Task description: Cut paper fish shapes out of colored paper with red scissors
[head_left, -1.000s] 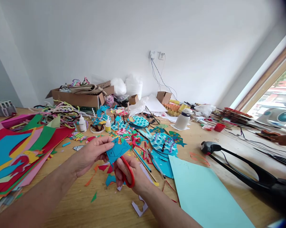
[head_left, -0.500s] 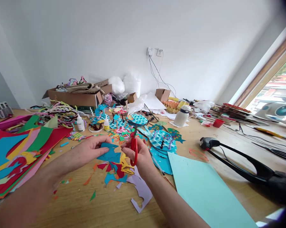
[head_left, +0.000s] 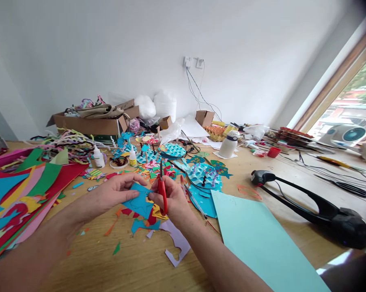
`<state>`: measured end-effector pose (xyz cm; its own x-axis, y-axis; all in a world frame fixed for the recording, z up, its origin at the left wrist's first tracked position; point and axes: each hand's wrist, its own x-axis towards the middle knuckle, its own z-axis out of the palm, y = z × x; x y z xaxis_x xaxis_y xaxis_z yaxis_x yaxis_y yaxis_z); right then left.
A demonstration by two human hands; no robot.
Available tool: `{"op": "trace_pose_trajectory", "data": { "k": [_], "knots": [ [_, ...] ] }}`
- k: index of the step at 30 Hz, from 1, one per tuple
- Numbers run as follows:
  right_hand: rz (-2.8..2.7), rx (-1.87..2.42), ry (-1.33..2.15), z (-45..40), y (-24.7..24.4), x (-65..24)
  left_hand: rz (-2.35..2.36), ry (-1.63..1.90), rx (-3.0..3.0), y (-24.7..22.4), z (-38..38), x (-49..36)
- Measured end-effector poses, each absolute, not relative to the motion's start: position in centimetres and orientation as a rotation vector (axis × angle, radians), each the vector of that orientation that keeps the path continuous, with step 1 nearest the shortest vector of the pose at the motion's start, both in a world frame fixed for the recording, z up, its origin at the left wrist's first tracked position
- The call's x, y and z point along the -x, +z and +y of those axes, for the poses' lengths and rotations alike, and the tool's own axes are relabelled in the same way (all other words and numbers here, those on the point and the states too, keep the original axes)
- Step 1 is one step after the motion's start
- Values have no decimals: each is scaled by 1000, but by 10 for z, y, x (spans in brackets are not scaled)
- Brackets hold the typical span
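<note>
A piece of blue paper (head_left: 140,204) with faint drawn lines is pinched between the thumb and fingers of my left hand (head_left: 123,190). My right hand (head_left: 172,198) grips red-handled scissors (head_left: 162,190), whose dark blades point up and away from me. Its thumb and fingertips also touch the right edge of the blue paper. Under both hands lie paper scraps, among them a lilac cut-out sheet (head_left: 177,239) and a blue offcut (head_left: 143,226). Whether the blades are parted is hard to see.
Stacked coloured paper (head_left: 43,202) lies at left. White glue bottles (head_left: 98,157) stand behind my left hand. To the right are blue wavy-paper crafts (head_left: 203,174), a pale turquoise sheet (head_left: 259,231) and a black curved device (head_left: 307,211). A white bottle (head_left: 228,145) stands farther back.
My right hand has come nearer the left, and its fingertips now touch the blue paper's edge. The paper has turned and shows flatter. The whole view has shifted slightly.
</note>
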<state>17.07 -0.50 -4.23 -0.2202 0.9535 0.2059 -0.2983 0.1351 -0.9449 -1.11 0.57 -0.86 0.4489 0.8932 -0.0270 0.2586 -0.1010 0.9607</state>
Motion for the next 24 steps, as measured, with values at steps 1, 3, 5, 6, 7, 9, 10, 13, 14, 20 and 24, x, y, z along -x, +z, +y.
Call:
{"op": "trace_pose_trajectory", "data": {
  "k": [1, 3, 5, 6, 7, 9, 10, 13, 14, 20, 24],
  "knots": [
    [-1208, 740, 1361, -5, -42, -171, 1011, 790, -1527, -10, 5, 8],
    [-1121, 747, 1309, -4, -43, -170, 957, 880, -1314, -15, 3, 1],
    [-1052, 759, 1242, -3, -44, -170, 871, 928, -1113, -19, 0, -8],
    [-1030, 766, 1213, -2, -45, -169, 829, 946, -1035, -22, -2, -12],
    [-1016, 772, 1191, -2, -46, -168, 800, 960, -978, -24, -4, -16],
    [-1006, 779, 1185, -2, -48, -167, 793, 996, -909, -28, -6, -24],
    [-1007, 780, 1197, -2, -49, -166, 805, 1026, -885, -29, -7, -27],
    [-1012, 779, 1226, -3, -50, -164, 828, 1180, -813, -32, -7, -33],
    [-1016, 779, 1229, -4, -51, -164, 833, 1225, -798, -33, -7, -33],
    [-1125, 773, 1222, -3, -49, -167, 923, 1291, -907, -22, -3, -24],
    [-1198, 778, 1254, -4, -50, -165, 1042, 1263, -1073, -6, 0, -6]
  ]
}}
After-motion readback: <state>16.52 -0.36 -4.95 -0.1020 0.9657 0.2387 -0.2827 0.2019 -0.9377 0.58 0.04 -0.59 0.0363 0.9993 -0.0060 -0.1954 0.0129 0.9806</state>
